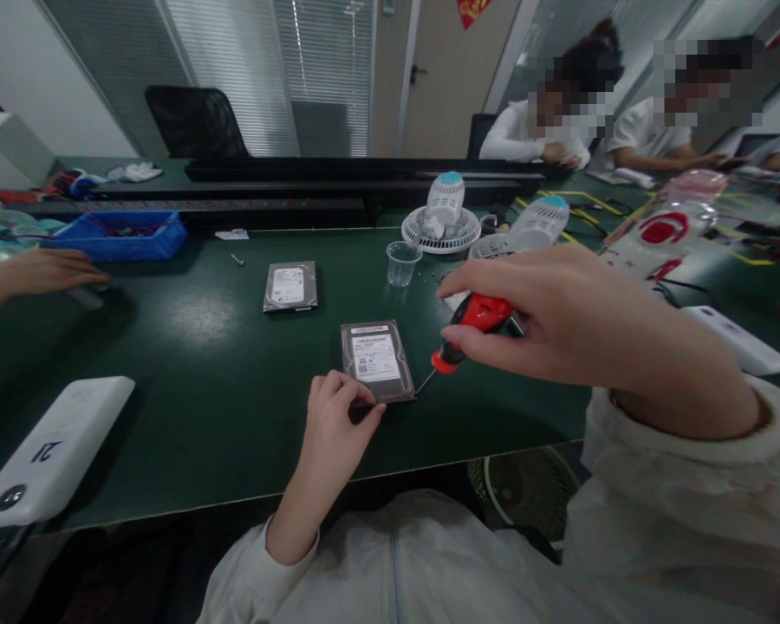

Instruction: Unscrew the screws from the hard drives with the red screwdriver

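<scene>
On the dark green desk [201, 407] the left hand [334, 416] is nearly closed. Its fingers [357, 400] pinch the near left corner of the hard drive [377, 357], which lies flat with its label up, just beyond them. To the right of these fingers, the thin tip of the red screwdriver [471, 325] meets the near right corner of the drive, as far as I can tell. The right hand [559, 316] is curled tight around the handle. I judge the left fingers should press firmly so that the drive cannot slide, and the blade should sit straighter in the screw before turning.
</scene>
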Motion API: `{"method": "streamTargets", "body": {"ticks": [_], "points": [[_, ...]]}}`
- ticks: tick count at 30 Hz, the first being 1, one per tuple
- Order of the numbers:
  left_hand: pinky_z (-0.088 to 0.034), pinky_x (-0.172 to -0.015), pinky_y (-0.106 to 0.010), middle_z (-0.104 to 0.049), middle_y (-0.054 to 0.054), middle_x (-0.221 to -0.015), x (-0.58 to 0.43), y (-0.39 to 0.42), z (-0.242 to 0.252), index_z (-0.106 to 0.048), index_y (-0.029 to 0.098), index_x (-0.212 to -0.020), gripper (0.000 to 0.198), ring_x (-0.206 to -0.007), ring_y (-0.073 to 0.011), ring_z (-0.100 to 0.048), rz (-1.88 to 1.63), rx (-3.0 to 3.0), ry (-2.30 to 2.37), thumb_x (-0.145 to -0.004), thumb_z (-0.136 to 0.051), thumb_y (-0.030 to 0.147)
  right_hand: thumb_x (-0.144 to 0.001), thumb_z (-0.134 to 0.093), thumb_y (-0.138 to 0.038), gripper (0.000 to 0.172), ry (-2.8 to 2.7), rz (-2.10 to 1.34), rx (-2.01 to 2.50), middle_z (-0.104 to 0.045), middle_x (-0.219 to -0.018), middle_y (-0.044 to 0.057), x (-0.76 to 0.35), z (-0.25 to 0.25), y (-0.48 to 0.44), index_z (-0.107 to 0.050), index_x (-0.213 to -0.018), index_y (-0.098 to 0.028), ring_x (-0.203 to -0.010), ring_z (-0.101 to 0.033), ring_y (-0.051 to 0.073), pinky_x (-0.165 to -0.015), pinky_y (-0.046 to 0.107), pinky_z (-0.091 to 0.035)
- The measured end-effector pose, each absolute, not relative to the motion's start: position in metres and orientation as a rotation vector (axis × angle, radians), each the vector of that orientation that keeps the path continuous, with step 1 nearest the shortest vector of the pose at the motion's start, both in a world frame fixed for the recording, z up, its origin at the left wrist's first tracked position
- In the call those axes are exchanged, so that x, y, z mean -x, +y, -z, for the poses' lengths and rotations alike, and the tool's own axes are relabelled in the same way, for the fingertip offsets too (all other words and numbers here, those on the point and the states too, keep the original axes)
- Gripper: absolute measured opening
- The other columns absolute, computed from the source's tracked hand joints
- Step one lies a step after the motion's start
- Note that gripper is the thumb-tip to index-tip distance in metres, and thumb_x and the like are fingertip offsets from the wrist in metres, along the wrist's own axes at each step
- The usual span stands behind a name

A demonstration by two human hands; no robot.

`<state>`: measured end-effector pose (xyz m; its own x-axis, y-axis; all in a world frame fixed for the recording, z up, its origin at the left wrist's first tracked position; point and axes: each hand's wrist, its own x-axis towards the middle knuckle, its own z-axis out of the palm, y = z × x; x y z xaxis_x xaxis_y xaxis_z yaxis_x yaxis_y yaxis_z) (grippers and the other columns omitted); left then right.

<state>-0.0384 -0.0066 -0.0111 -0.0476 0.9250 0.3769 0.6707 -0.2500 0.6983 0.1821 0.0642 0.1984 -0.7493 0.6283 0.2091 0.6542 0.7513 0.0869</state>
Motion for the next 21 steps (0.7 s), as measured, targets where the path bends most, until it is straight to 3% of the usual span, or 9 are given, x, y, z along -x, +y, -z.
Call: {"method": "streamTargets", "body": {"ticks": [4,11,13,18,21], "points": [[-0.049,-0.081,-0.039,-0.064,-0.003,-0.090,0.0395,-0.0059,0.0117,-0.070,0.021,-0.081,0.021,-0.093,-0.0258,-0.056,-1.186,-1.934,1.700,-0.082,-0.085,0.006,-0.098,-0.051,-0.067,0.051,-2.768,0.363,1.081,-0.068,-0.071,0.007,-0.1829,-0.1982,0.0638,-0.073,-0.101,-0.020,-0.063,-0.056,0.023,-0.064,0.033,-0.029],[-0.049,-0.081,-0.038,-0.064,-0.002,-0.090,0.0400,-0.0056,0.0126,-0.070,0.021,-0.080,0.022,-0.092,-0.0255,-0.056,-1.192,-1.933,1.700,-0.081,-0.085,0.005,-0.098,-0.048,-0.041,0.041,-2.848,0.035,0.824,-0.074,-0.108,0.013,-0.1892,-0.2032,0.0646,-0.067,-0.123,-0.015,-0.085,-0.065,0.024,-0.073,0.035,-0.040],[-0.049,-0.081,-0.038,-0.063,-0.002,-0.090,0.0398,-0.0062,0.0124,-0.070,0.021,-0.081,0.022,-0.093,-0.0257,-0.056,-1.198,-1.935,1.696,-0.081,-0.086,0.006,-0.097,-0.050,-0.040,0.038,-2.841,0.005,0.842,-0.074,-0.105,0.012,-0.1881,-0.2031,0.0644,-0.068,-0.121,-0.016,-0.084,-0.065,0.023,-0.073,0.035,-0.040],[-0.049,-0.080,-0.038,-0.064,-0.003,-0.090,0.0399,-0.0072,0.0119,-0.070,0.021,-0.081,0.022,-0.092,-0.0258,-0.056,-1.200,-1.956,1.698,-0.081,-0.086,0.006,-0.102,-0.048,-0.050,0.044,-2.778,0.176,0.974,-0.070,-0.077,0.006,-0.1834,-0.1992,0.0641,-0.071,-0.119,-0.017,-0.064,-0.055,0.020,-0.066,0.033,-0.031],[-0.049,-0.081,-0.039,-0.064,-0.003,-0.091,0.0400,-0.0069,0.0124,-0.070,0.021,-0.081,0.022,-0.092,-0.0256,-0.056,-1.199,-1.956,1.699,-0.082,-0.085,0.006,-0.100,-0.051,-0.049,0.043,-2.791,0.190,0.945,-0.074,-0.091,0.010,-0.1843,-0.1979,0.0649,-0.069,-0.120,-0.016,-0.070,-0.059,0.021,-0.067,0.033,-0.032]]}}
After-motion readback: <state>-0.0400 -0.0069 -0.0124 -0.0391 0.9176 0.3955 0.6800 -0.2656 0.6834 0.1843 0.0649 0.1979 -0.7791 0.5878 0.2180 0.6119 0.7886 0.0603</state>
